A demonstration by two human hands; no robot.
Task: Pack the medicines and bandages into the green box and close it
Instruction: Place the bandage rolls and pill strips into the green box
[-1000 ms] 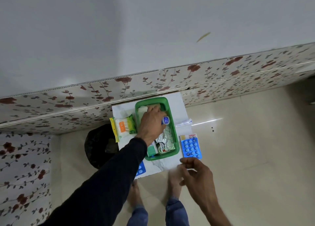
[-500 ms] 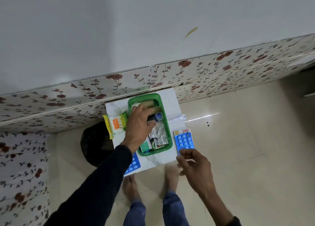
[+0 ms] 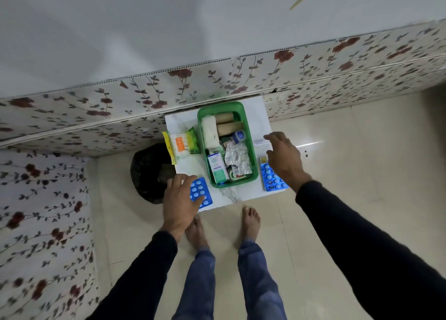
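The green box (image 3: 251,151) stands open on a small white table (image 3: 255,117). Inside lie bandage rolls (image 3: 225,123), white gauze (image 3: 209,132), a blue-capped jar (image 3: 238,136), foil strips (image 3: 237,159) and a small medicine carton (image 3: 217,167). My left hand (image 3: 179,200) rests open over a blue pill blister (image 3: 200,194) at the table's front left corner. My right hand (image 3: 283,159) hovers open above another blue blister (image 3: 272,178) right of the box, its fingers near a small clear packet (image 3: 259,141). A pack of cotton swabs (image 3: 181,145) lies left of the box.
The table stands against a floral-patterned wall panel (image 3: 217,83). A black bag (image 3: 150,172) sits on the tiled floor beside the table's left edge. My bare feet (image 3: 251,221) stand just in front of the table. No lid is in sight.
My left hand has come out of the box and moved down to the front-left blister. My right hand has moved up over the right blister toward the clear packet.
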